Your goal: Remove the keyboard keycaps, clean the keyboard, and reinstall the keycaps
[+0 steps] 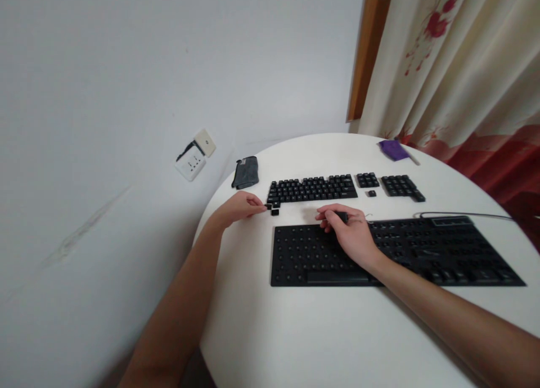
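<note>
A black keyboard base [422, 253] with most keycaps removed lies on the round white table [337, 332]. Behind it the removed keycaps [312, 188] are laid out in rows, with a small block [368, 180] and a numpad block [400, 185] to the right. My left hand [240, 206] pinches a small black keycap [269, 207] beside two loose keycaps [275, 209] at the left end of the rows. My right hand [350, 230] rests over the keyboard's upper edge, fingers curled around a small dark tool with a wire loop [368, 215].
A single keycap [371, 193] lies between the keycap groups. A grey cloth [246, 172] sits at the table's back left edge and a purple object [394, 149] at the back. A cable [464, 214] runs right. A wall socket [193, 162] and curtain [455, 67] stand behind.
</note>
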`<state>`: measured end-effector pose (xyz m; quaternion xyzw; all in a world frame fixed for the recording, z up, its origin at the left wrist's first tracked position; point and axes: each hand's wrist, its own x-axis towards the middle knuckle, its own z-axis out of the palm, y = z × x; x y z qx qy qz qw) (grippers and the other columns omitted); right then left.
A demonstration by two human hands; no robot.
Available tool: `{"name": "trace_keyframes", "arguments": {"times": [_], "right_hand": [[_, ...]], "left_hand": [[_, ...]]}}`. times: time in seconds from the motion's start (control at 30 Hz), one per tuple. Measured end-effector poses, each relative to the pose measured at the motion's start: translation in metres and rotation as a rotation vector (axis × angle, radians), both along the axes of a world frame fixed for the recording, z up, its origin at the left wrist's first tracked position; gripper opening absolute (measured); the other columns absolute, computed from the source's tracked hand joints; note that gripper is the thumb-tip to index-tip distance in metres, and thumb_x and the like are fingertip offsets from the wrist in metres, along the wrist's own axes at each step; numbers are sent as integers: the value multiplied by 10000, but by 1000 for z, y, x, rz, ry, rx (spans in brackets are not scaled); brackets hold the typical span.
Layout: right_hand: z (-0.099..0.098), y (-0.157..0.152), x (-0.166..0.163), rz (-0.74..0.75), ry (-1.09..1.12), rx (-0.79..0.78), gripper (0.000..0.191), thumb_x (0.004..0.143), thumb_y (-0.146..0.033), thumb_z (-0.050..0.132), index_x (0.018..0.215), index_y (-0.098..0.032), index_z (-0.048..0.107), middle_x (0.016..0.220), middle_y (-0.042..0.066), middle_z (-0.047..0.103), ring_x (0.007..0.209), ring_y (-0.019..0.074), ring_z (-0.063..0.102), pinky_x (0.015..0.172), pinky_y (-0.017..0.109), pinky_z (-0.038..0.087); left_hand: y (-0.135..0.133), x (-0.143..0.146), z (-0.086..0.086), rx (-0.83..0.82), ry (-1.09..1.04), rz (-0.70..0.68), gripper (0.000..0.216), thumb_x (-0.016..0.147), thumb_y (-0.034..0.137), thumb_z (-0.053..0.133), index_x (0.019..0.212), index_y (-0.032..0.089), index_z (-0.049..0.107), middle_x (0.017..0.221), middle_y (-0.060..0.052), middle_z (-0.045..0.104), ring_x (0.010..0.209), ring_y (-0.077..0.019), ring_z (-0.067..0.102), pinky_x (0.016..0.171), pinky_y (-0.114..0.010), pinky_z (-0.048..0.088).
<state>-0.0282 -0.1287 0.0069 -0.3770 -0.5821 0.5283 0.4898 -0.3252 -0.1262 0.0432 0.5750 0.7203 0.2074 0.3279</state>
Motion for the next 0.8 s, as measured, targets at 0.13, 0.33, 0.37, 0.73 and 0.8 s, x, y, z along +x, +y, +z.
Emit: {"name": "trace_keyframes", "arguments": {"times": [0.13,0.33,0.37,0.73,0.8], "right_hand": [[0,0,0,0,1,1,186,850,-325,636,841,-188,761,783,51,752,612,150,634,579,281,529],[1,-1,0,3,-4,11,190,853,-333,637,833,-187,757,784,54,752,611,152,633,576,283,529],[1,-1,-1,3,-4,14,191,852,-336,638,830,-188,756,783,54,752,610,153,632,573,283,528],[1,-1,-1,12,2,-5,188,848,-334,638,838,-189,759,779,54,750,612,155,631,563,283,521],[1,-1,-1,12,2,-3,185,847,-327,639,839,-188,759,778,54,750,609,153,631,563,283,522]], "left_hand": [[0,4,1,20,16,32,367,648,507,738,705,146,705,572,-13,573,511,-114,419,473,-240,279],[3,5,-5,40,25,68,385,670,535,716,653,152,682,546,0,528,491,-105,387,457,-246,236],[4,4,-7,41,23,74,394,670,545,714,650,153,678,547,1,527,487,-104,381,453,-247,230],[5,2,-8,36,8,76,391,675,542,703,666,152,684,559,0,529,490,-103,374,457,-247,238],[5,1,-8,41,7,68,378,673,523,704,696,146,707,588,-9,560,506,-105,384,462,-245,238]]}}
